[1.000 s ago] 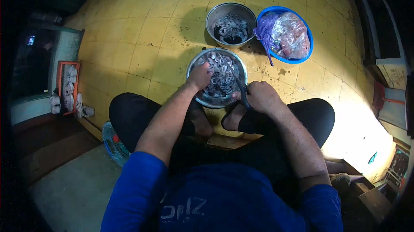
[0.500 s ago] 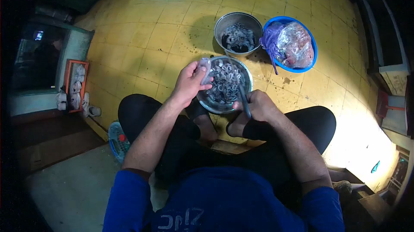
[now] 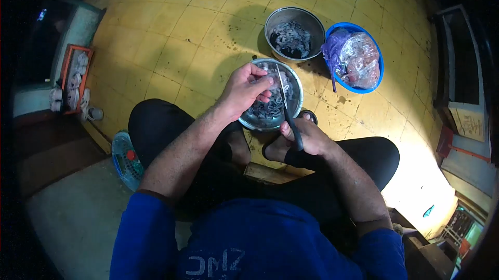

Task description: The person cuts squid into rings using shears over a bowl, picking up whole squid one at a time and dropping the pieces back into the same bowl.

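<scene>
My right hand [image 3: 307, 135] is closed round the black handle of a pair of scissors [image 3: 283, 90], whose narrow metal blades point away from me over a metal bowl [image 3: 299, 108]. Just left of the blades, my left hand [image 3: 247, 90] is closed, fingertips pinched on a pale piece of squid [image 3: 272, 73] that is mostly hidden by the fingers. Cut squid rings [image 3: 267, 108] lie in dark liquid in the bowl below both hands. The left hand covers part of the bowl.
A deeper metal pot [image 3: 268, 25] with squid in dark liquid stands behind the bowl. To its right, a blue basin [image 3: 382, 72] holds plastic bags [image 3: 358, 56]. A green-blue basket [image 3: 122, 158] sits by my left knee; a shoe rack [image 3: 78, 77] stands far left.
My left hand has moved right, towards the blades, and the squid piece shows less. The scissors are more upright over the bowl. The view has shifted slightly.
</scene>
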### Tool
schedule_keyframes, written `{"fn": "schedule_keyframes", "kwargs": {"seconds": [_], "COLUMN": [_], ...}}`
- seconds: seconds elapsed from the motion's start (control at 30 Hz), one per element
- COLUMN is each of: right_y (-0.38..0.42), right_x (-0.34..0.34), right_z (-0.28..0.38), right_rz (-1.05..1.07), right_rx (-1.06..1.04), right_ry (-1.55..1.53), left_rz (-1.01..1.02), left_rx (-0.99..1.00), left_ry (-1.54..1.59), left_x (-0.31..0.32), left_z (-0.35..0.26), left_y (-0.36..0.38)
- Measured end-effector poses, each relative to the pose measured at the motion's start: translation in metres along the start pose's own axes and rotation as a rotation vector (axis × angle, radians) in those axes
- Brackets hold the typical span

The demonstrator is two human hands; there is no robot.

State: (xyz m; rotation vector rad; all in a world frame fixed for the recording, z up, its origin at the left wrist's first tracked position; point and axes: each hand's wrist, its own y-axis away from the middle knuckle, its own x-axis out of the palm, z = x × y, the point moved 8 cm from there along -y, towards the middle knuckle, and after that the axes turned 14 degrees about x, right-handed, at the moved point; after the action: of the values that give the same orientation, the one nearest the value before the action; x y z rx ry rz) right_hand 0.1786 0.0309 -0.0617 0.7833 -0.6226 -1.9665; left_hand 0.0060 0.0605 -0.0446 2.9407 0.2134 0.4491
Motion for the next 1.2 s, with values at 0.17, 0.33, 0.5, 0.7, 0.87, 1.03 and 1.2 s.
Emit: {"fn": "schedule_keyframes", "kwargs": {"seconds": [0.17, 0.33, 0.5, 0.7, 0.87, 1.03, 1.2], "right_y": [0.002, 0.007, 0.003, 0.003, 0.011, 0.0, -0.001], "right_x": [0.001, 0.001, 0.005, 0.005, -0.002, 0.001, 0.009], "right_z": [0.003, 0.001, -0.01, -0.015, 0.0, -0.011, -0.008], "right_rz": [0.026, 0.047, 0.022, 0.031, 0.072, -0.01, -0.01], "right_rx": [0.023, 0.099, 0.089, 0.172, 0.186, 0.074, 0.015], "right_ry": [-0.069, -0.116, -0.105, -0.065, -0.133, -0.087, 0.018], "left_rz": [0.008, 0.008, 0.142, 0.172, 0.148, -0.035, -0.002], "left_rx": [-0.041, -0.016, -0.02, -0.098, -0.086, -0.052, -0.039], "left_ry": [-0.023, -0.063, -0.139, -0.235, -0.182, 0.045, 0.019], "left_x": [0.003, -0.003, -0.001, 0.003, 0.003, -0.012, -0.006], "left_z": [-0.002, -0.006, -0.006, -0.001, -0.001, -0.003, -0.002], "left_y": [0.0, -0.004, -0.006, -0.002, -0.001, -0.006, -0.002]}}
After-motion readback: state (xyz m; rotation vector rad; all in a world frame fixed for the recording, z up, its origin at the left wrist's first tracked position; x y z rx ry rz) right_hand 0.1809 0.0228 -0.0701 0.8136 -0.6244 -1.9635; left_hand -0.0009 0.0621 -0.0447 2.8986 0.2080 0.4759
